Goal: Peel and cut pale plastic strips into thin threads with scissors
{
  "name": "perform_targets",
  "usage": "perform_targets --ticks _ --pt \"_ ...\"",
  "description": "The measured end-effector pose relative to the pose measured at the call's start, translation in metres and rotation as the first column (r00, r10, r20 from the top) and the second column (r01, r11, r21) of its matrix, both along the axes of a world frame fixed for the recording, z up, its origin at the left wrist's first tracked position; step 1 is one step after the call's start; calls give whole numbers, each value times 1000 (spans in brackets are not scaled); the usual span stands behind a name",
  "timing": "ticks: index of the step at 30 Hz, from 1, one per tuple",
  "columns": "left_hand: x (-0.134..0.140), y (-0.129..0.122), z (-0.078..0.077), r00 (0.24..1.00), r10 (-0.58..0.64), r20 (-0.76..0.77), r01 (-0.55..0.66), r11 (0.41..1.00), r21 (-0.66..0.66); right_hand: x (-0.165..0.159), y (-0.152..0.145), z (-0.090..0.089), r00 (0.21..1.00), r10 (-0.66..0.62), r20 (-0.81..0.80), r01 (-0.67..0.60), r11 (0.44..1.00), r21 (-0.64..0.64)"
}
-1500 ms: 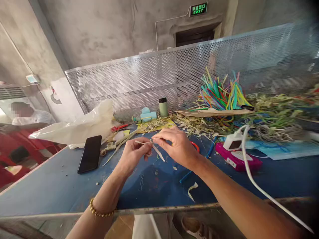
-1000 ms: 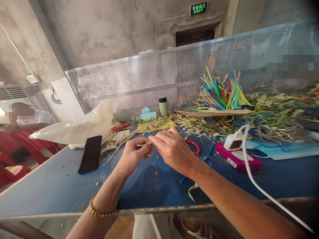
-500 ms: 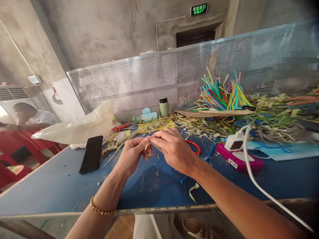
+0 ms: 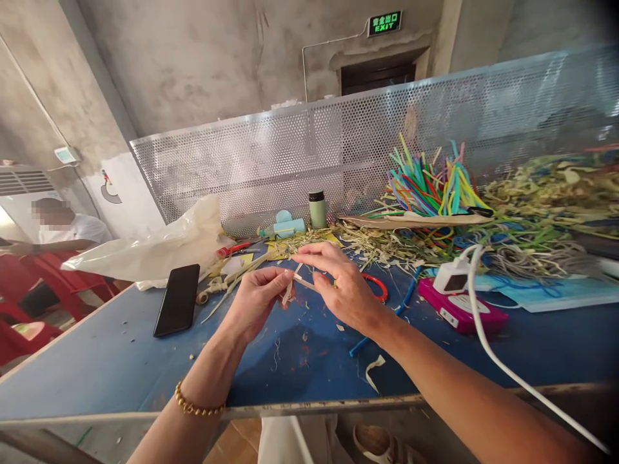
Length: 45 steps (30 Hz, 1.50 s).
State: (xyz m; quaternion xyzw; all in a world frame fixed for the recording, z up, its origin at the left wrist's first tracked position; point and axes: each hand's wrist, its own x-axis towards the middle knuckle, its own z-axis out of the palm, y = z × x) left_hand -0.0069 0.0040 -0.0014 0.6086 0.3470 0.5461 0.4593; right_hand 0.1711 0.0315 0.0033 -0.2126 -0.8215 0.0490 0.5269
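Note:
A narrow pale fibre strip is pinched at one end between the thumb and forefinger of my left hand, over the blue table. A short curled tail of it hangs below those fingertips. My right hand is just to the right, fingers stretched out and thumb apart. The strip's other end reaches that thumb; whether it is touching or gripped there is hidden. Beyond my left hand lie pale twisted strips with a small roll. A red ring-shaped handle shows behind my right hand.
A black phone and a plastic bag are at left. At right sits a magenta power block with a white cable. Dry strips, coloured stems and a green bottle stand before a perforated metal screen.
My right hand's fingers have spread and lifted away from the strip, leaving more of it showing. My left hand keeps its pinch in nearly the same place.

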Motion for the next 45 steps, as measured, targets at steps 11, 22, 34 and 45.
perform_targets --ticks 11,22,34,45 --pt "3 -2 2 999 53 -4 -53 999 -3 -4 -3 -4 951 -271 149 212 922 323" --pt "3 -2 2 999 53 -4 -53 999 -15 -4 -7 -2 921 -341 188 246 884 397" --pt "1 2 -2 986 165 -25 -165 986 -31 -5 -11 -1 923 -315 223 204 888 412" --pt "2 4 -5 986 166 -4 -165 975 -147 -11 -10 -9 867 -355 350 124 834 538"
